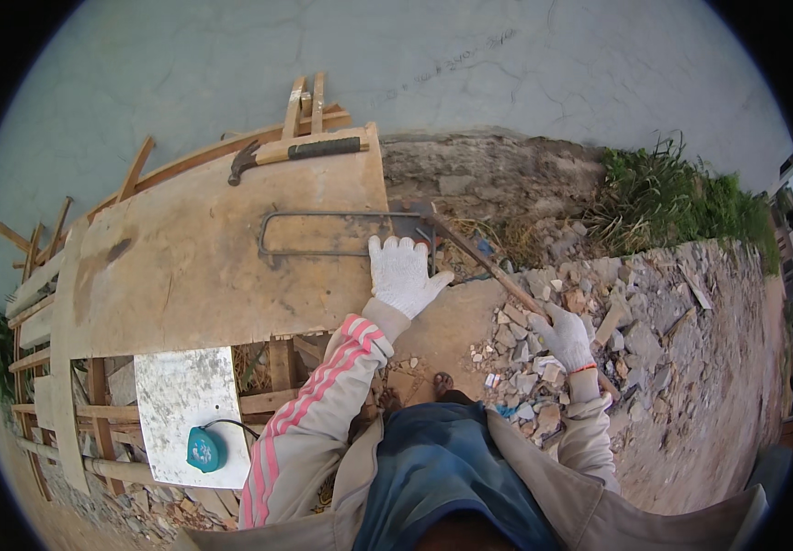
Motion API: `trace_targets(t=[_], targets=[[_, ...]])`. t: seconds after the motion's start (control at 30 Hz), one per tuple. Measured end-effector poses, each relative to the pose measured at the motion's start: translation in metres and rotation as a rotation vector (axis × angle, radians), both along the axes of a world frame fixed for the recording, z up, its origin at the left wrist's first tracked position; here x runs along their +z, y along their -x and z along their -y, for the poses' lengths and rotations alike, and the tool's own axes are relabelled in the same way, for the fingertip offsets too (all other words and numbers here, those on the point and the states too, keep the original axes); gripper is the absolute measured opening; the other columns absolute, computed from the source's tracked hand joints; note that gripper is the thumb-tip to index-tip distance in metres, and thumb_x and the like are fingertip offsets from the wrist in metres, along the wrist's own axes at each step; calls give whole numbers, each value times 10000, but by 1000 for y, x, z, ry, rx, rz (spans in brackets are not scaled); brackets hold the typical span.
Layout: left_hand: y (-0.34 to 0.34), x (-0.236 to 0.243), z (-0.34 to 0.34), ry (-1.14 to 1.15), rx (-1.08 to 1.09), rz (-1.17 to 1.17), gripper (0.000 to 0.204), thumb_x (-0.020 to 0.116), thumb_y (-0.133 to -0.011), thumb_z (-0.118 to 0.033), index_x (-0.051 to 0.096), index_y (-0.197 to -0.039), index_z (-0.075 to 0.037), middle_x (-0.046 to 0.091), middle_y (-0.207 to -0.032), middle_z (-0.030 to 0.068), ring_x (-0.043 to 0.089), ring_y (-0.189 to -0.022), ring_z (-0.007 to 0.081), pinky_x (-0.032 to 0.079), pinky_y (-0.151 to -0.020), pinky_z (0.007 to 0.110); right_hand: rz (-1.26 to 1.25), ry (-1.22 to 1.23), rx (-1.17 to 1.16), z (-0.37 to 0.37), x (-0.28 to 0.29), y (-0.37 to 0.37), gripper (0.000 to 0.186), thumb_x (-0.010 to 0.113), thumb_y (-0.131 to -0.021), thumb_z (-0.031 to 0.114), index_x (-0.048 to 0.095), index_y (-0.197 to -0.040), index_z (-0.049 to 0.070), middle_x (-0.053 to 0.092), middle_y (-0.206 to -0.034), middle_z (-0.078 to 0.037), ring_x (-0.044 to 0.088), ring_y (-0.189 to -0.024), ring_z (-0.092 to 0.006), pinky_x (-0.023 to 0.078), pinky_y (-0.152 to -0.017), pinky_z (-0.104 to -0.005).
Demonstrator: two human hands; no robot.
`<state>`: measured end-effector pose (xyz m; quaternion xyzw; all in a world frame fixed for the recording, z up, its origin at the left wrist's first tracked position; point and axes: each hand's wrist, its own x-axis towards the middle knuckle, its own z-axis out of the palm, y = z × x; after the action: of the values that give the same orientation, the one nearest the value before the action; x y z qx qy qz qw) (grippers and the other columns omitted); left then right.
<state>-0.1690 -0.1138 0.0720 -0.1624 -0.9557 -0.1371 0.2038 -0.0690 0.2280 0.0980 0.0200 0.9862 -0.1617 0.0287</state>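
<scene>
My left hand (pixel 404 275), in a white knitted glove, lies flat with fingers stretched over the near side of a bent steel rod frame (pixel 323 214). This long narrow frame rests on the right part of a plywood tabletop (pixel 203 275). A dark metal piece (pixel 412 225) is at the frame's right end, by the board's edge. In my other white glove, my right hand (pixel 566 340) is wrapped round a long brown bar (pixel 487 262). The bar slants from that metal piece down past my right hand. Whether its head grips the rod is too small to tell.
A claw hammer (pixel 300 156) lies near the board's far edge. On a white panel (pixel 181 386) sits a teal tape measure (pixel 205 449). Wooden slats (pixel 107 418) frame the left side. Broken rubble (pixel 645 344) covers ground at right; grass (pixel 681 202) grows beside the grey wall (pixel 415 64).
</scene>
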Motion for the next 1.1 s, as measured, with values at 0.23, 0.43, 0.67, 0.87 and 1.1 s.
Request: trace_targets(t=[0.23,0.43,0.67,0.87,1.1], targets=[[8,7,-7,102,-14,183,431,702,-898,-485,769,-1044,-85,730,-1021,125,681,-1042,319,356,-1110,571,-64,-154,88,-17,9,22,519,676,-987,571,732,-1065,61,742,-864,-247,729,-861,-469,568,-773,-571],[9,-1,-12,109,25,209,404,665,-928,-457,779,-1071,-97,755,-1014,123,709,-1013,312,365,-1090,569,-50,-175,132,-19,18,26,569,645,-996,595,734,-1240,89,764,-946,-240,735,-934,-456,574,-826,-571],[23,-2,-18,100,75,326,385,625,-953,-429,795,-1068,-102,792,-1026,141,748,-1018,337,455,-998,531,-6,-190,60,-1,23,11,594,610,-998,648,755,-1114,83,764,-944,-231,736,-935,-448,568,-819,-568],[31,-13,-15,46,69,274,389,576,-974,-413,817,-981,-107,804,-1007,175,769,-979,361,500,-923,518,-50,-161,32,4,20,5,629,590,-997,685,759,-977,79,764,-942,-216,733,-939,-446,560,-818,-560],[27,-17,-12,-68,96,265,395,549,-977,-403,838,-1019,-137,814,-1064,155,774,-1028,356,358,-1143,568,-29,-163,-20,17,25,-6,657,575,-994,710,771,-1022,84,771,-990,-213,737,-992,-433,559,-874,-559]])
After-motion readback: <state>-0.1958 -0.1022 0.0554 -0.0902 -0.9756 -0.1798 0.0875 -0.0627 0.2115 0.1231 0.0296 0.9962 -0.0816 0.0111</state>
